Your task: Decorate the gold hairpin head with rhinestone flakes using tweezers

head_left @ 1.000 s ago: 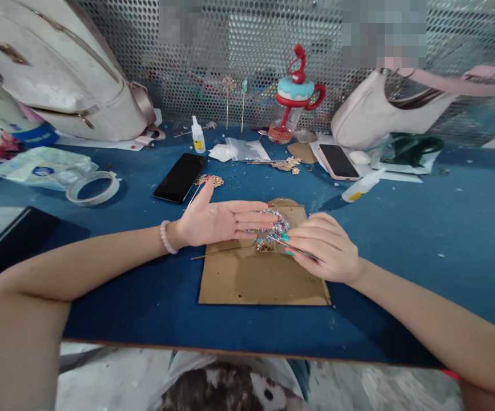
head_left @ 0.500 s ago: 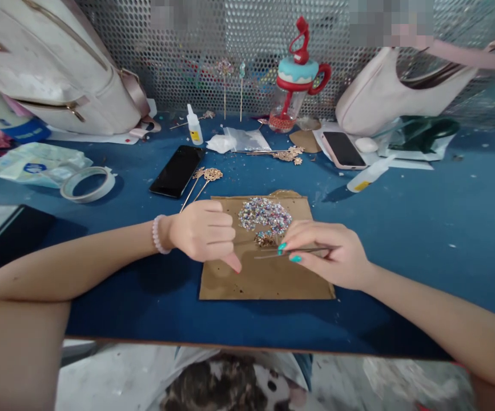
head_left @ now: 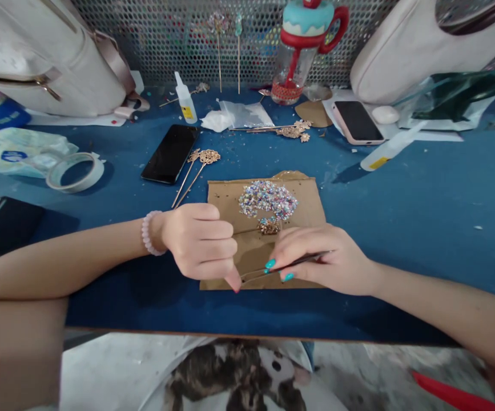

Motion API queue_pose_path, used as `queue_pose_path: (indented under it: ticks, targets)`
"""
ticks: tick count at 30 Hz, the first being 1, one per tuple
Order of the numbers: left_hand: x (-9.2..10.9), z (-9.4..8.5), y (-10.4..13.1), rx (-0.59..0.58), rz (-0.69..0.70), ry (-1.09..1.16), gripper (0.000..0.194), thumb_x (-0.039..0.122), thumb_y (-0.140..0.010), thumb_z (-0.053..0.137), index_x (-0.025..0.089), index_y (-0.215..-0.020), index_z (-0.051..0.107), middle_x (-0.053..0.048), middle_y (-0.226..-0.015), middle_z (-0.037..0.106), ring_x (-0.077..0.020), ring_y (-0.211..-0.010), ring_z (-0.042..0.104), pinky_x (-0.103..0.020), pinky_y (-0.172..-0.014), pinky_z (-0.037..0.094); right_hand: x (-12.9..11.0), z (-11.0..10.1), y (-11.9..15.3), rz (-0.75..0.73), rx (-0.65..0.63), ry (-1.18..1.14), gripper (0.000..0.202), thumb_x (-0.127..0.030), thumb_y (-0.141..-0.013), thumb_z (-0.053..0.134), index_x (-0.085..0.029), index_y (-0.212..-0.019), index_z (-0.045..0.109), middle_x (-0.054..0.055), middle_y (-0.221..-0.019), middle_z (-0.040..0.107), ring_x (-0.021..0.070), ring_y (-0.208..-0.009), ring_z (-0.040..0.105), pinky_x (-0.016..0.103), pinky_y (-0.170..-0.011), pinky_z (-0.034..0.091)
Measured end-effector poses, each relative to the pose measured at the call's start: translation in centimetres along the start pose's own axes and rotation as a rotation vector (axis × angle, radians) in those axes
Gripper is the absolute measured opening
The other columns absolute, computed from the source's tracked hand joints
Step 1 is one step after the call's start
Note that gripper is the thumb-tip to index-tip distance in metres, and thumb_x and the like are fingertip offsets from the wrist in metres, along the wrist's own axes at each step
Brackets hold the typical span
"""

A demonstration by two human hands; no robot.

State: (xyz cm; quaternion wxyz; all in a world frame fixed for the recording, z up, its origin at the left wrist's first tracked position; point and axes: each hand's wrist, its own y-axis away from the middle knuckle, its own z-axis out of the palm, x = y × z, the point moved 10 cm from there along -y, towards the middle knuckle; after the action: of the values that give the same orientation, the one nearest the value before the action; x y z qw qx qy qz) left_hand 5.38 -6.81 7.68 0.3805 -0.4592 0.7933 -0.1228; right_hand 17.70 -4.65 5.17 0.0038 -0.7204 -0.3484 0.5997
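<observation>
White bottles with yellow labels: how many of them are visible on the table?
2. One bottle stands just behind the black phone; the other bottle is on the right side, in front of the pink-edged phone. More could be hidden from view.

1 L hand point(head_left: 200, 240), 1 R hand point(head_left: 324, 260), 1 pr tweezers point(head_left: 298, 261), 1 cardboard pc point(head_left: 249, 251), 1 pile sm. stones point(head_left: 266, 198) (qty uncountable), 2 phones point(head_left: 170, 155) point(head_left: 358, 121), 2 glue btls point(head_left: 186, 101) point(head_left: 388, 151). Gold pins point(head_left: 209, 156): 1 on cardboard, 2 nr blk phone, back bunch point(head_left: 292, 131) qty unclear. 2 upright sticks point(head_left: 219, 63) point(head_left: 238, 63), 1 backpack point(head_left: 76, 74), 1 handbag point(head_left: 384, 51), 1 tape roll point(head_left: 76, 185), 1 mug point(head_left: 290, 74).
</observation>
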Motion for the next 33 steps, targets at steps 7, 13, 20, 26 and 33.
queue_pose_path:
  ticks: [7,13,20,26,33]
  targets:
    - [0.28,-0.18,-0.20,0.026,-0.030,0.023,0.055,0.060,-0.088,0.070,0.021,-0.059,0.044,0.007,-0.055,0.048,-0.0082,-0.047,0.046,-0.028,-0.044,0.025,-0.14,0.68,0.02,-0.009,-0.012,-0.022,0.007,-0.011,-0.086,0.074,-0.013,-0.092,0.076,0.008,-0.084,0.077,0.0106,-0.075,0.070,0.021,-0.070,0.057]
    - [0.34,-0.07,-0.21,0.043,-0.039,0.037,0.054,0.059,-0.089,0.069,0.021,-0.061,0.042,0.007,-0.054,0.047,-0.0081,-0.047,0.044,-0.028,-0.045,0.024,-0.15,0.87,0.04,-0.026,-0.022,-0.021,0.006,-0.012,-0.085,0.076,-0.013,-0.091,0.076,0.008,-0.085,0.077,0.0115,-0.078,0.071,0.022,-0.072,0.058]
    - [0.17,-0.09,-0.29,0.042,-0.051,0.046,0.054,0.059,-0.089,0.068,0.021,-0.059,0.044,0.007,-0.054,0.046,-0.0086,-0.046,0.044,-0.028,-0.043,0.024,-0.40,0.75,0.01,-0.045,-0.019,-0.015,0.008,-0.012,-0.086,0.075,-0.015,-0.092,0.076,0.006,-0.084,0.078,0.0114,-0.076,0.070,0.023,-0.070,0.058]
    - [0.23,-0.01,-0.41,0.034,-0.050,0.052,0.054,0.058,-0.091,0.066,0.021,-0.057,0.047,0.006,-0.053,0.046,-0.0085,-0.045,0.044,-0.028,-0.042,0.024,-0.47,0.77,-0.05,-0.051,-0.024,-0.014,0.008,-0.011,-0.085,0.076,-0.016,-0.092,0.076,0.006,-0.084,0.078,0.0111,-0.077,0.071,0.022,-0.071,0.059]
    - [0.19,0.00,-0.60,0.037,-0.049,0.072,0.055,0.057,-0.091,0.067,0.021,-0.055,0.046,0.006,-0.052,0.048,-0.0085,-0.044,0.046,-0.027,-0.040,0.025,-0.68,0.57,-0.05,-0.063,-0.008,0.008,0.007,-0.009,-0.086,0.074,-0.014,-0.091,0.075,0.007,-0.083,0.078,0.0107,-0.077,0.071,0.021,-0.072,0.058]
